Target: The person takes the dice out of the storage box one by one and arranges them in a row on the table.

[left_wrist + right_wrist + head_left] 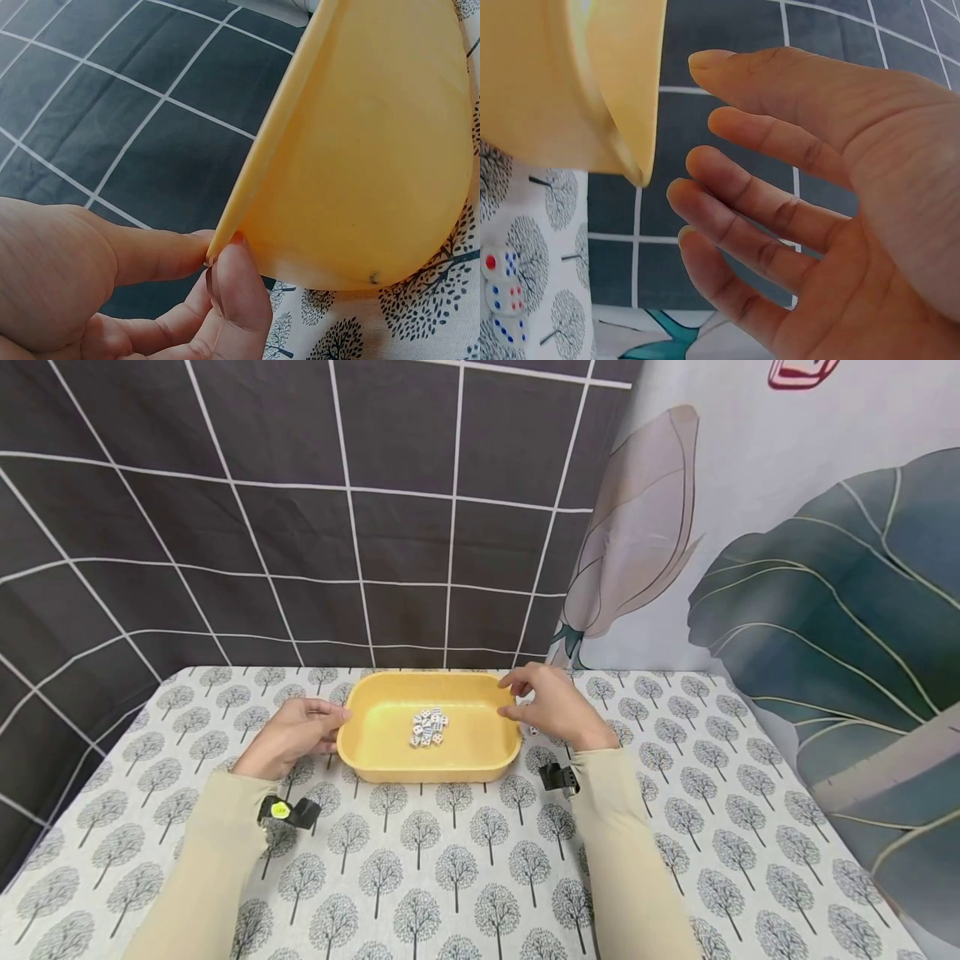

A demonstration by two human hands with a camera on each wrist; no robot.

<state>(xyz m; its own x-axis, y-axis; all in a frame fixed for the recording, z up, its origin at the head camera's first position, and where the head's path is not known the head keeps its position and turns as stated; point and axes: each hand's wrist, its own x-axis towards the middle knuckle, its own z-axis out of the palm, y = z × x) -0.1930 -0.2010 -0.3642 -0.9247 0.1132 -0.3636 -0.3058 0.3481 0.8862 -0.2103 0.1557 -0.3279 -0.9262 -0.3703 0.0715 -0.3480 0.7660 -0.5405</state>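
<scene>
A yellow oval plastic basin stands on the tree-patterned cloth, with a cluster of white dice on its floor. At the basin's left end, my left hand pinches the rim between thumb and finger; the left wrist view shows this rim up close. My right hand is by the opposite end, its fingers spread and relaxed. In the right wrist view a gap separates the fingertips from the basin rim, and nothing lies in that hand.
A few dice lie on the cloth outside the basin, by its right end. Behind the table hangs a dark curtain with white grid lines. A pale curtain with large leaves borders the right side.
</scene>
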